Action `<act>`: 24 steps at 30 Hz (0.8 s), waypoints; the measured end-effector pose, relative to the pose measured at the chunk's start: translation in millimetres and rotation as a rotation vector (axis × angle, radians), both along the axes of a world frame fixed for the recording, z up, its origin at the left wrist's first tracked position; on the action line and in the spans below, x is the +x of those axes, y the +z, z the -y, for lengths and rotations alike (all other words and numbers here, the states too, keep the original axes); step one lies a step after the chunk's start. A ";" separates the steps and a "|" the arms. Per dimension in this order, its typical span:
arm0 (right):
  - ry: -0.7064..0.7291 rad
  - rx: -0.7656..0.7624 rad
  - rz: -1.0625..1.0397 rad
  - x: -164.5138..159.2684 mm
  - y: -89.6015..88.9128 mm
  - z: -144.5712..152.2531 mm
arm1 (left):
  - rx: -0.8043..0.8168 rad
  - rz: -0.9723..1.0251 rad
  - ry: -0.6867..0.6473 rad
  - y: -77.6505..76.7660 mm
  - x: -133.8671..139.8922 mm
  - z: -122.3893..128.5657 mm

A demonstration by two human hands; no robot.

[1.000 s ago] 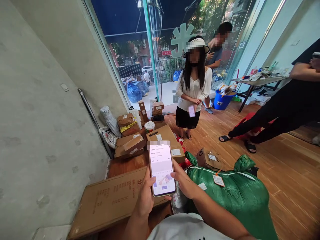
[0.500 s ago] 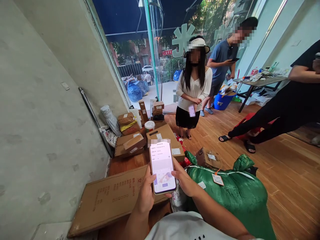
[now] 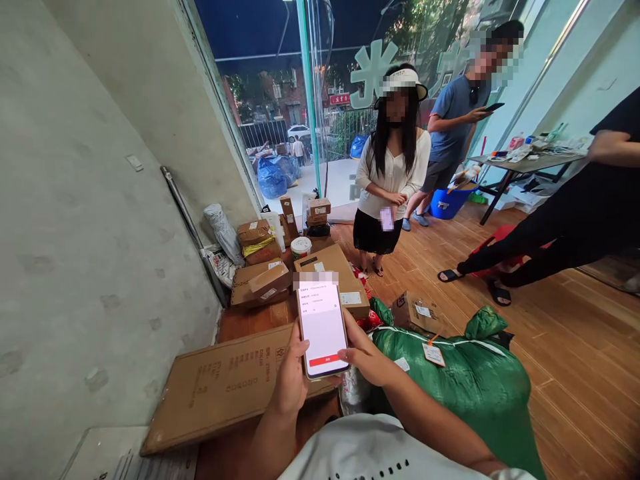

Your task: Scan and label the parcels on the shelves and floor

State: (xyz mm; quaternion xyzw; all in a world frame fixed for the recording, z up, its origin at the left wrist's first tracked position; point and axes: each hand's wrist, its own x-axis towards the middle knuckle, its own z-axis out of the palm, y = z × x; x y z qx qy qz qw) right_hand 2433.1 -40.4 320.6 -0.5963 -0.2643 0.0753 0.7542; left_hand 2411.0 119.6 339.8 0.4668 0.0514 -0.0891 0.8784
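A smartphone (image 3: 323, 327) with a lit white screen is held upright before me, a red bar near the bottom of its display. My left hand (image 3: 291, 373) grips its left edge, thumb along the side. From the right, my right hand (image 3: 367, 353) holds the other edge, and its thumb rests on the lower right of the screen by the red bar. The fingers behind the phone are mostly hidden. Below and beyond it lie a large flat cardboard box (image 3: 215, 387) and another cardboard box (image 3: 333, 263).
A bulging green sack (image 3: 460, 393) lies at my right, beside a small carton (image 3: 417, 313). Parcels and a white tub (image 3: 301, 248) stand by the glass front. A person in a white top (image 3: 393, 173) faces me; two others stand farther right, near a cluttered table (image 3: 525, 163).
The phone's screen has changed: the picture at its bottom is gone and a red bar shows there. My right thumb has shifted slightly down and left. The view has tilted a little.
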 end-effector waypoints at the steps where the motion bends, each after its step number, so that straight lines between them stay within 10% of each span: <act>1: -0.001 0.012 -0.019 0.7 -1.4 -0.4 | 0.010 -0.011 -0.010 0.9 -0.9 -0.7; 17: -0.071 0.115 -0.125 12.4 2.5 -9.6 | 0.053 0.003 -0.083 1.6 0.3 -5.3; 24: -0.353 0.235 -0.251 36.6 8.5 -16.2 | 0.277 0.001 -0.235 -19.5 13.9 -11.0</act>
